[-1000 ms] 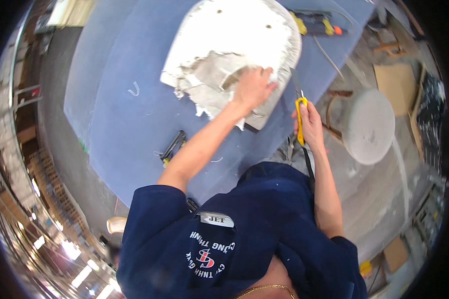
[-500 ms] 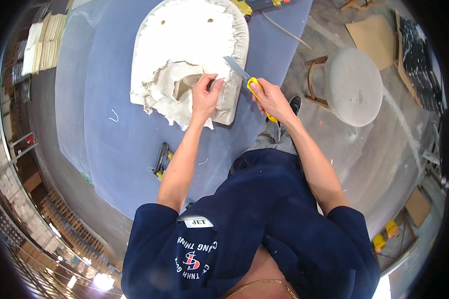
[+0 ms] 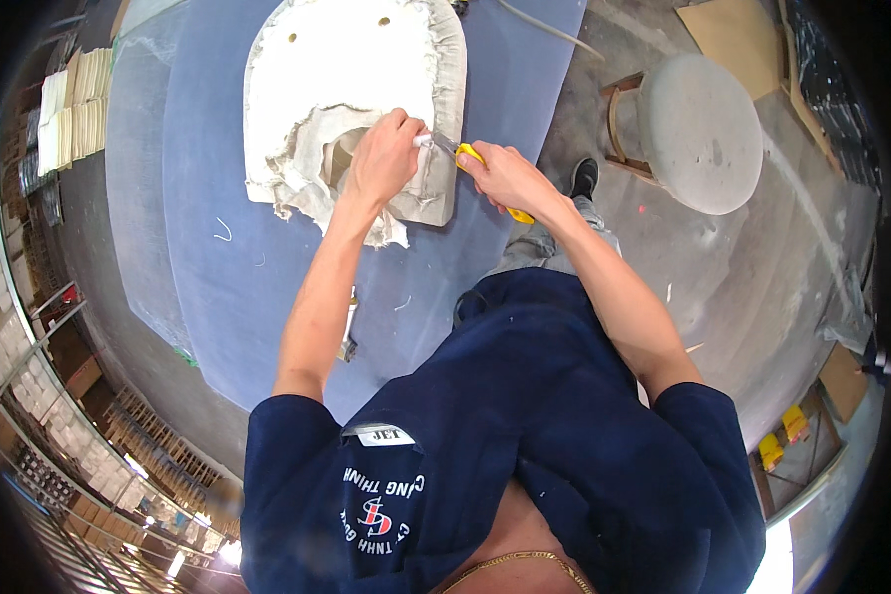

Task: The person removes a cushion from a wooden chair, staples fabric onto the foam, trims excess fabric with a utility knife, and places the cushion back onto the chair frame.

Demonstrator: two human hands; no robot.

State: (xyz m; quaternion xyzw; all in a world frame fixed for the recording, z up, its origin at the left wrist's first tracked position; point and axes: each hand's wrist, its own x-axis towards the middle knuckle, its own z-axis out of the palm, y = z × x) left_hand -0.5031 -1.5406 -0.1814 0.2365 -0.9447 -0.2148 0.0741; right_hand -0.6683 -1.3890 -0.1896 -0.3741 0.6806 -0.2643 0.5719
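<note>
Grey concrete floor (image 3: 703,287) spreads along the right of a broad blue worktop (image 3: 218,297), with a round pale-topped stool (image 3: 701,134) standing off the worktop's right edge and a sheet of cardboard (image 3: 731,45) beyond it. Nearer the right edge than the left lies a padded panel (image 3: 337,64), flat on the worktop, its rounded end toward the far edge and its straighter end toward the person; that placing seems to bring its ragged fabric (image 3: 302,144) within easy reach of both hands. Two small holes show in its white face.

Over the ragged part, the left hand (image 3: 388,153) is drawn narrow, fingertips together on what looks like a white scrap (image 3: 423,141), probably to keep it taut; the hand hides how much is gripped. Beside it, the right hand (image 3: 505,178) is wrapped round a yellow knife (image 3: 471,155), holding it slanted so the blade (image 3: 445,146) points at the pinched scrap while the handle's butt stays toward the worktop's right edge, presumably for control. Whether the blade touches the scrap is too small to tell.

Toward the near edge, a tool (image 3: 348,327) lies partly behind the left forearm, apparently set aside to leave the panel free. A loose thread (image 3: 225,230) rests left of the panel, and a hose (image 3: 549,30) crosses the far right edge.
</note>
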